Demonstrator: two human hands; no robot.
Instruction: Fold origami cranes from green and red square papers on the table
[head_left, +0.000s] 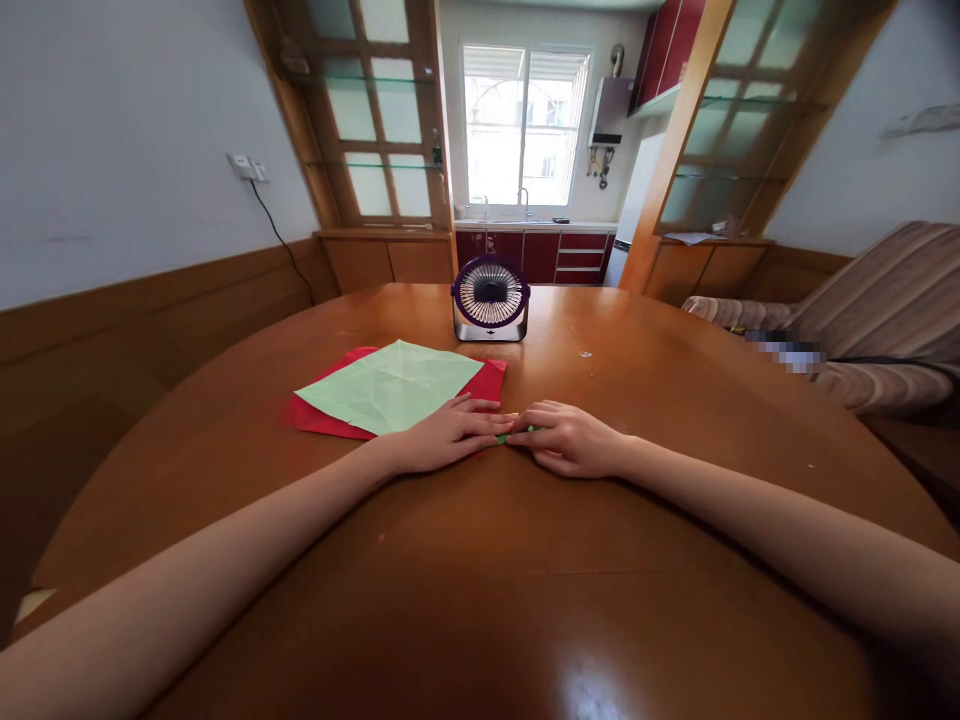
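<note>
A small piece of bright green folded paper (502, 439) lies on the table between my hands, mostly covered by fingers. My right hand (571, 440) curls over it, thumb and fingertips pinching its edge. With fingers stretched out, my left hand (454, 433) lies flat and its fingertips touch the green piece's left end. Under and behind the left hand is a creased pale green paper sheet (390, 385), set at an angle on top of red paper (491, 378). How the small piece is folded is hidden.
A small purple desk fan (491, 292) stands at the far side of the round wooden table (480, 600). White scraps (586, 353) lie right of it. A striped sofa (885, 300) is beyond the table's right edge.
</note>
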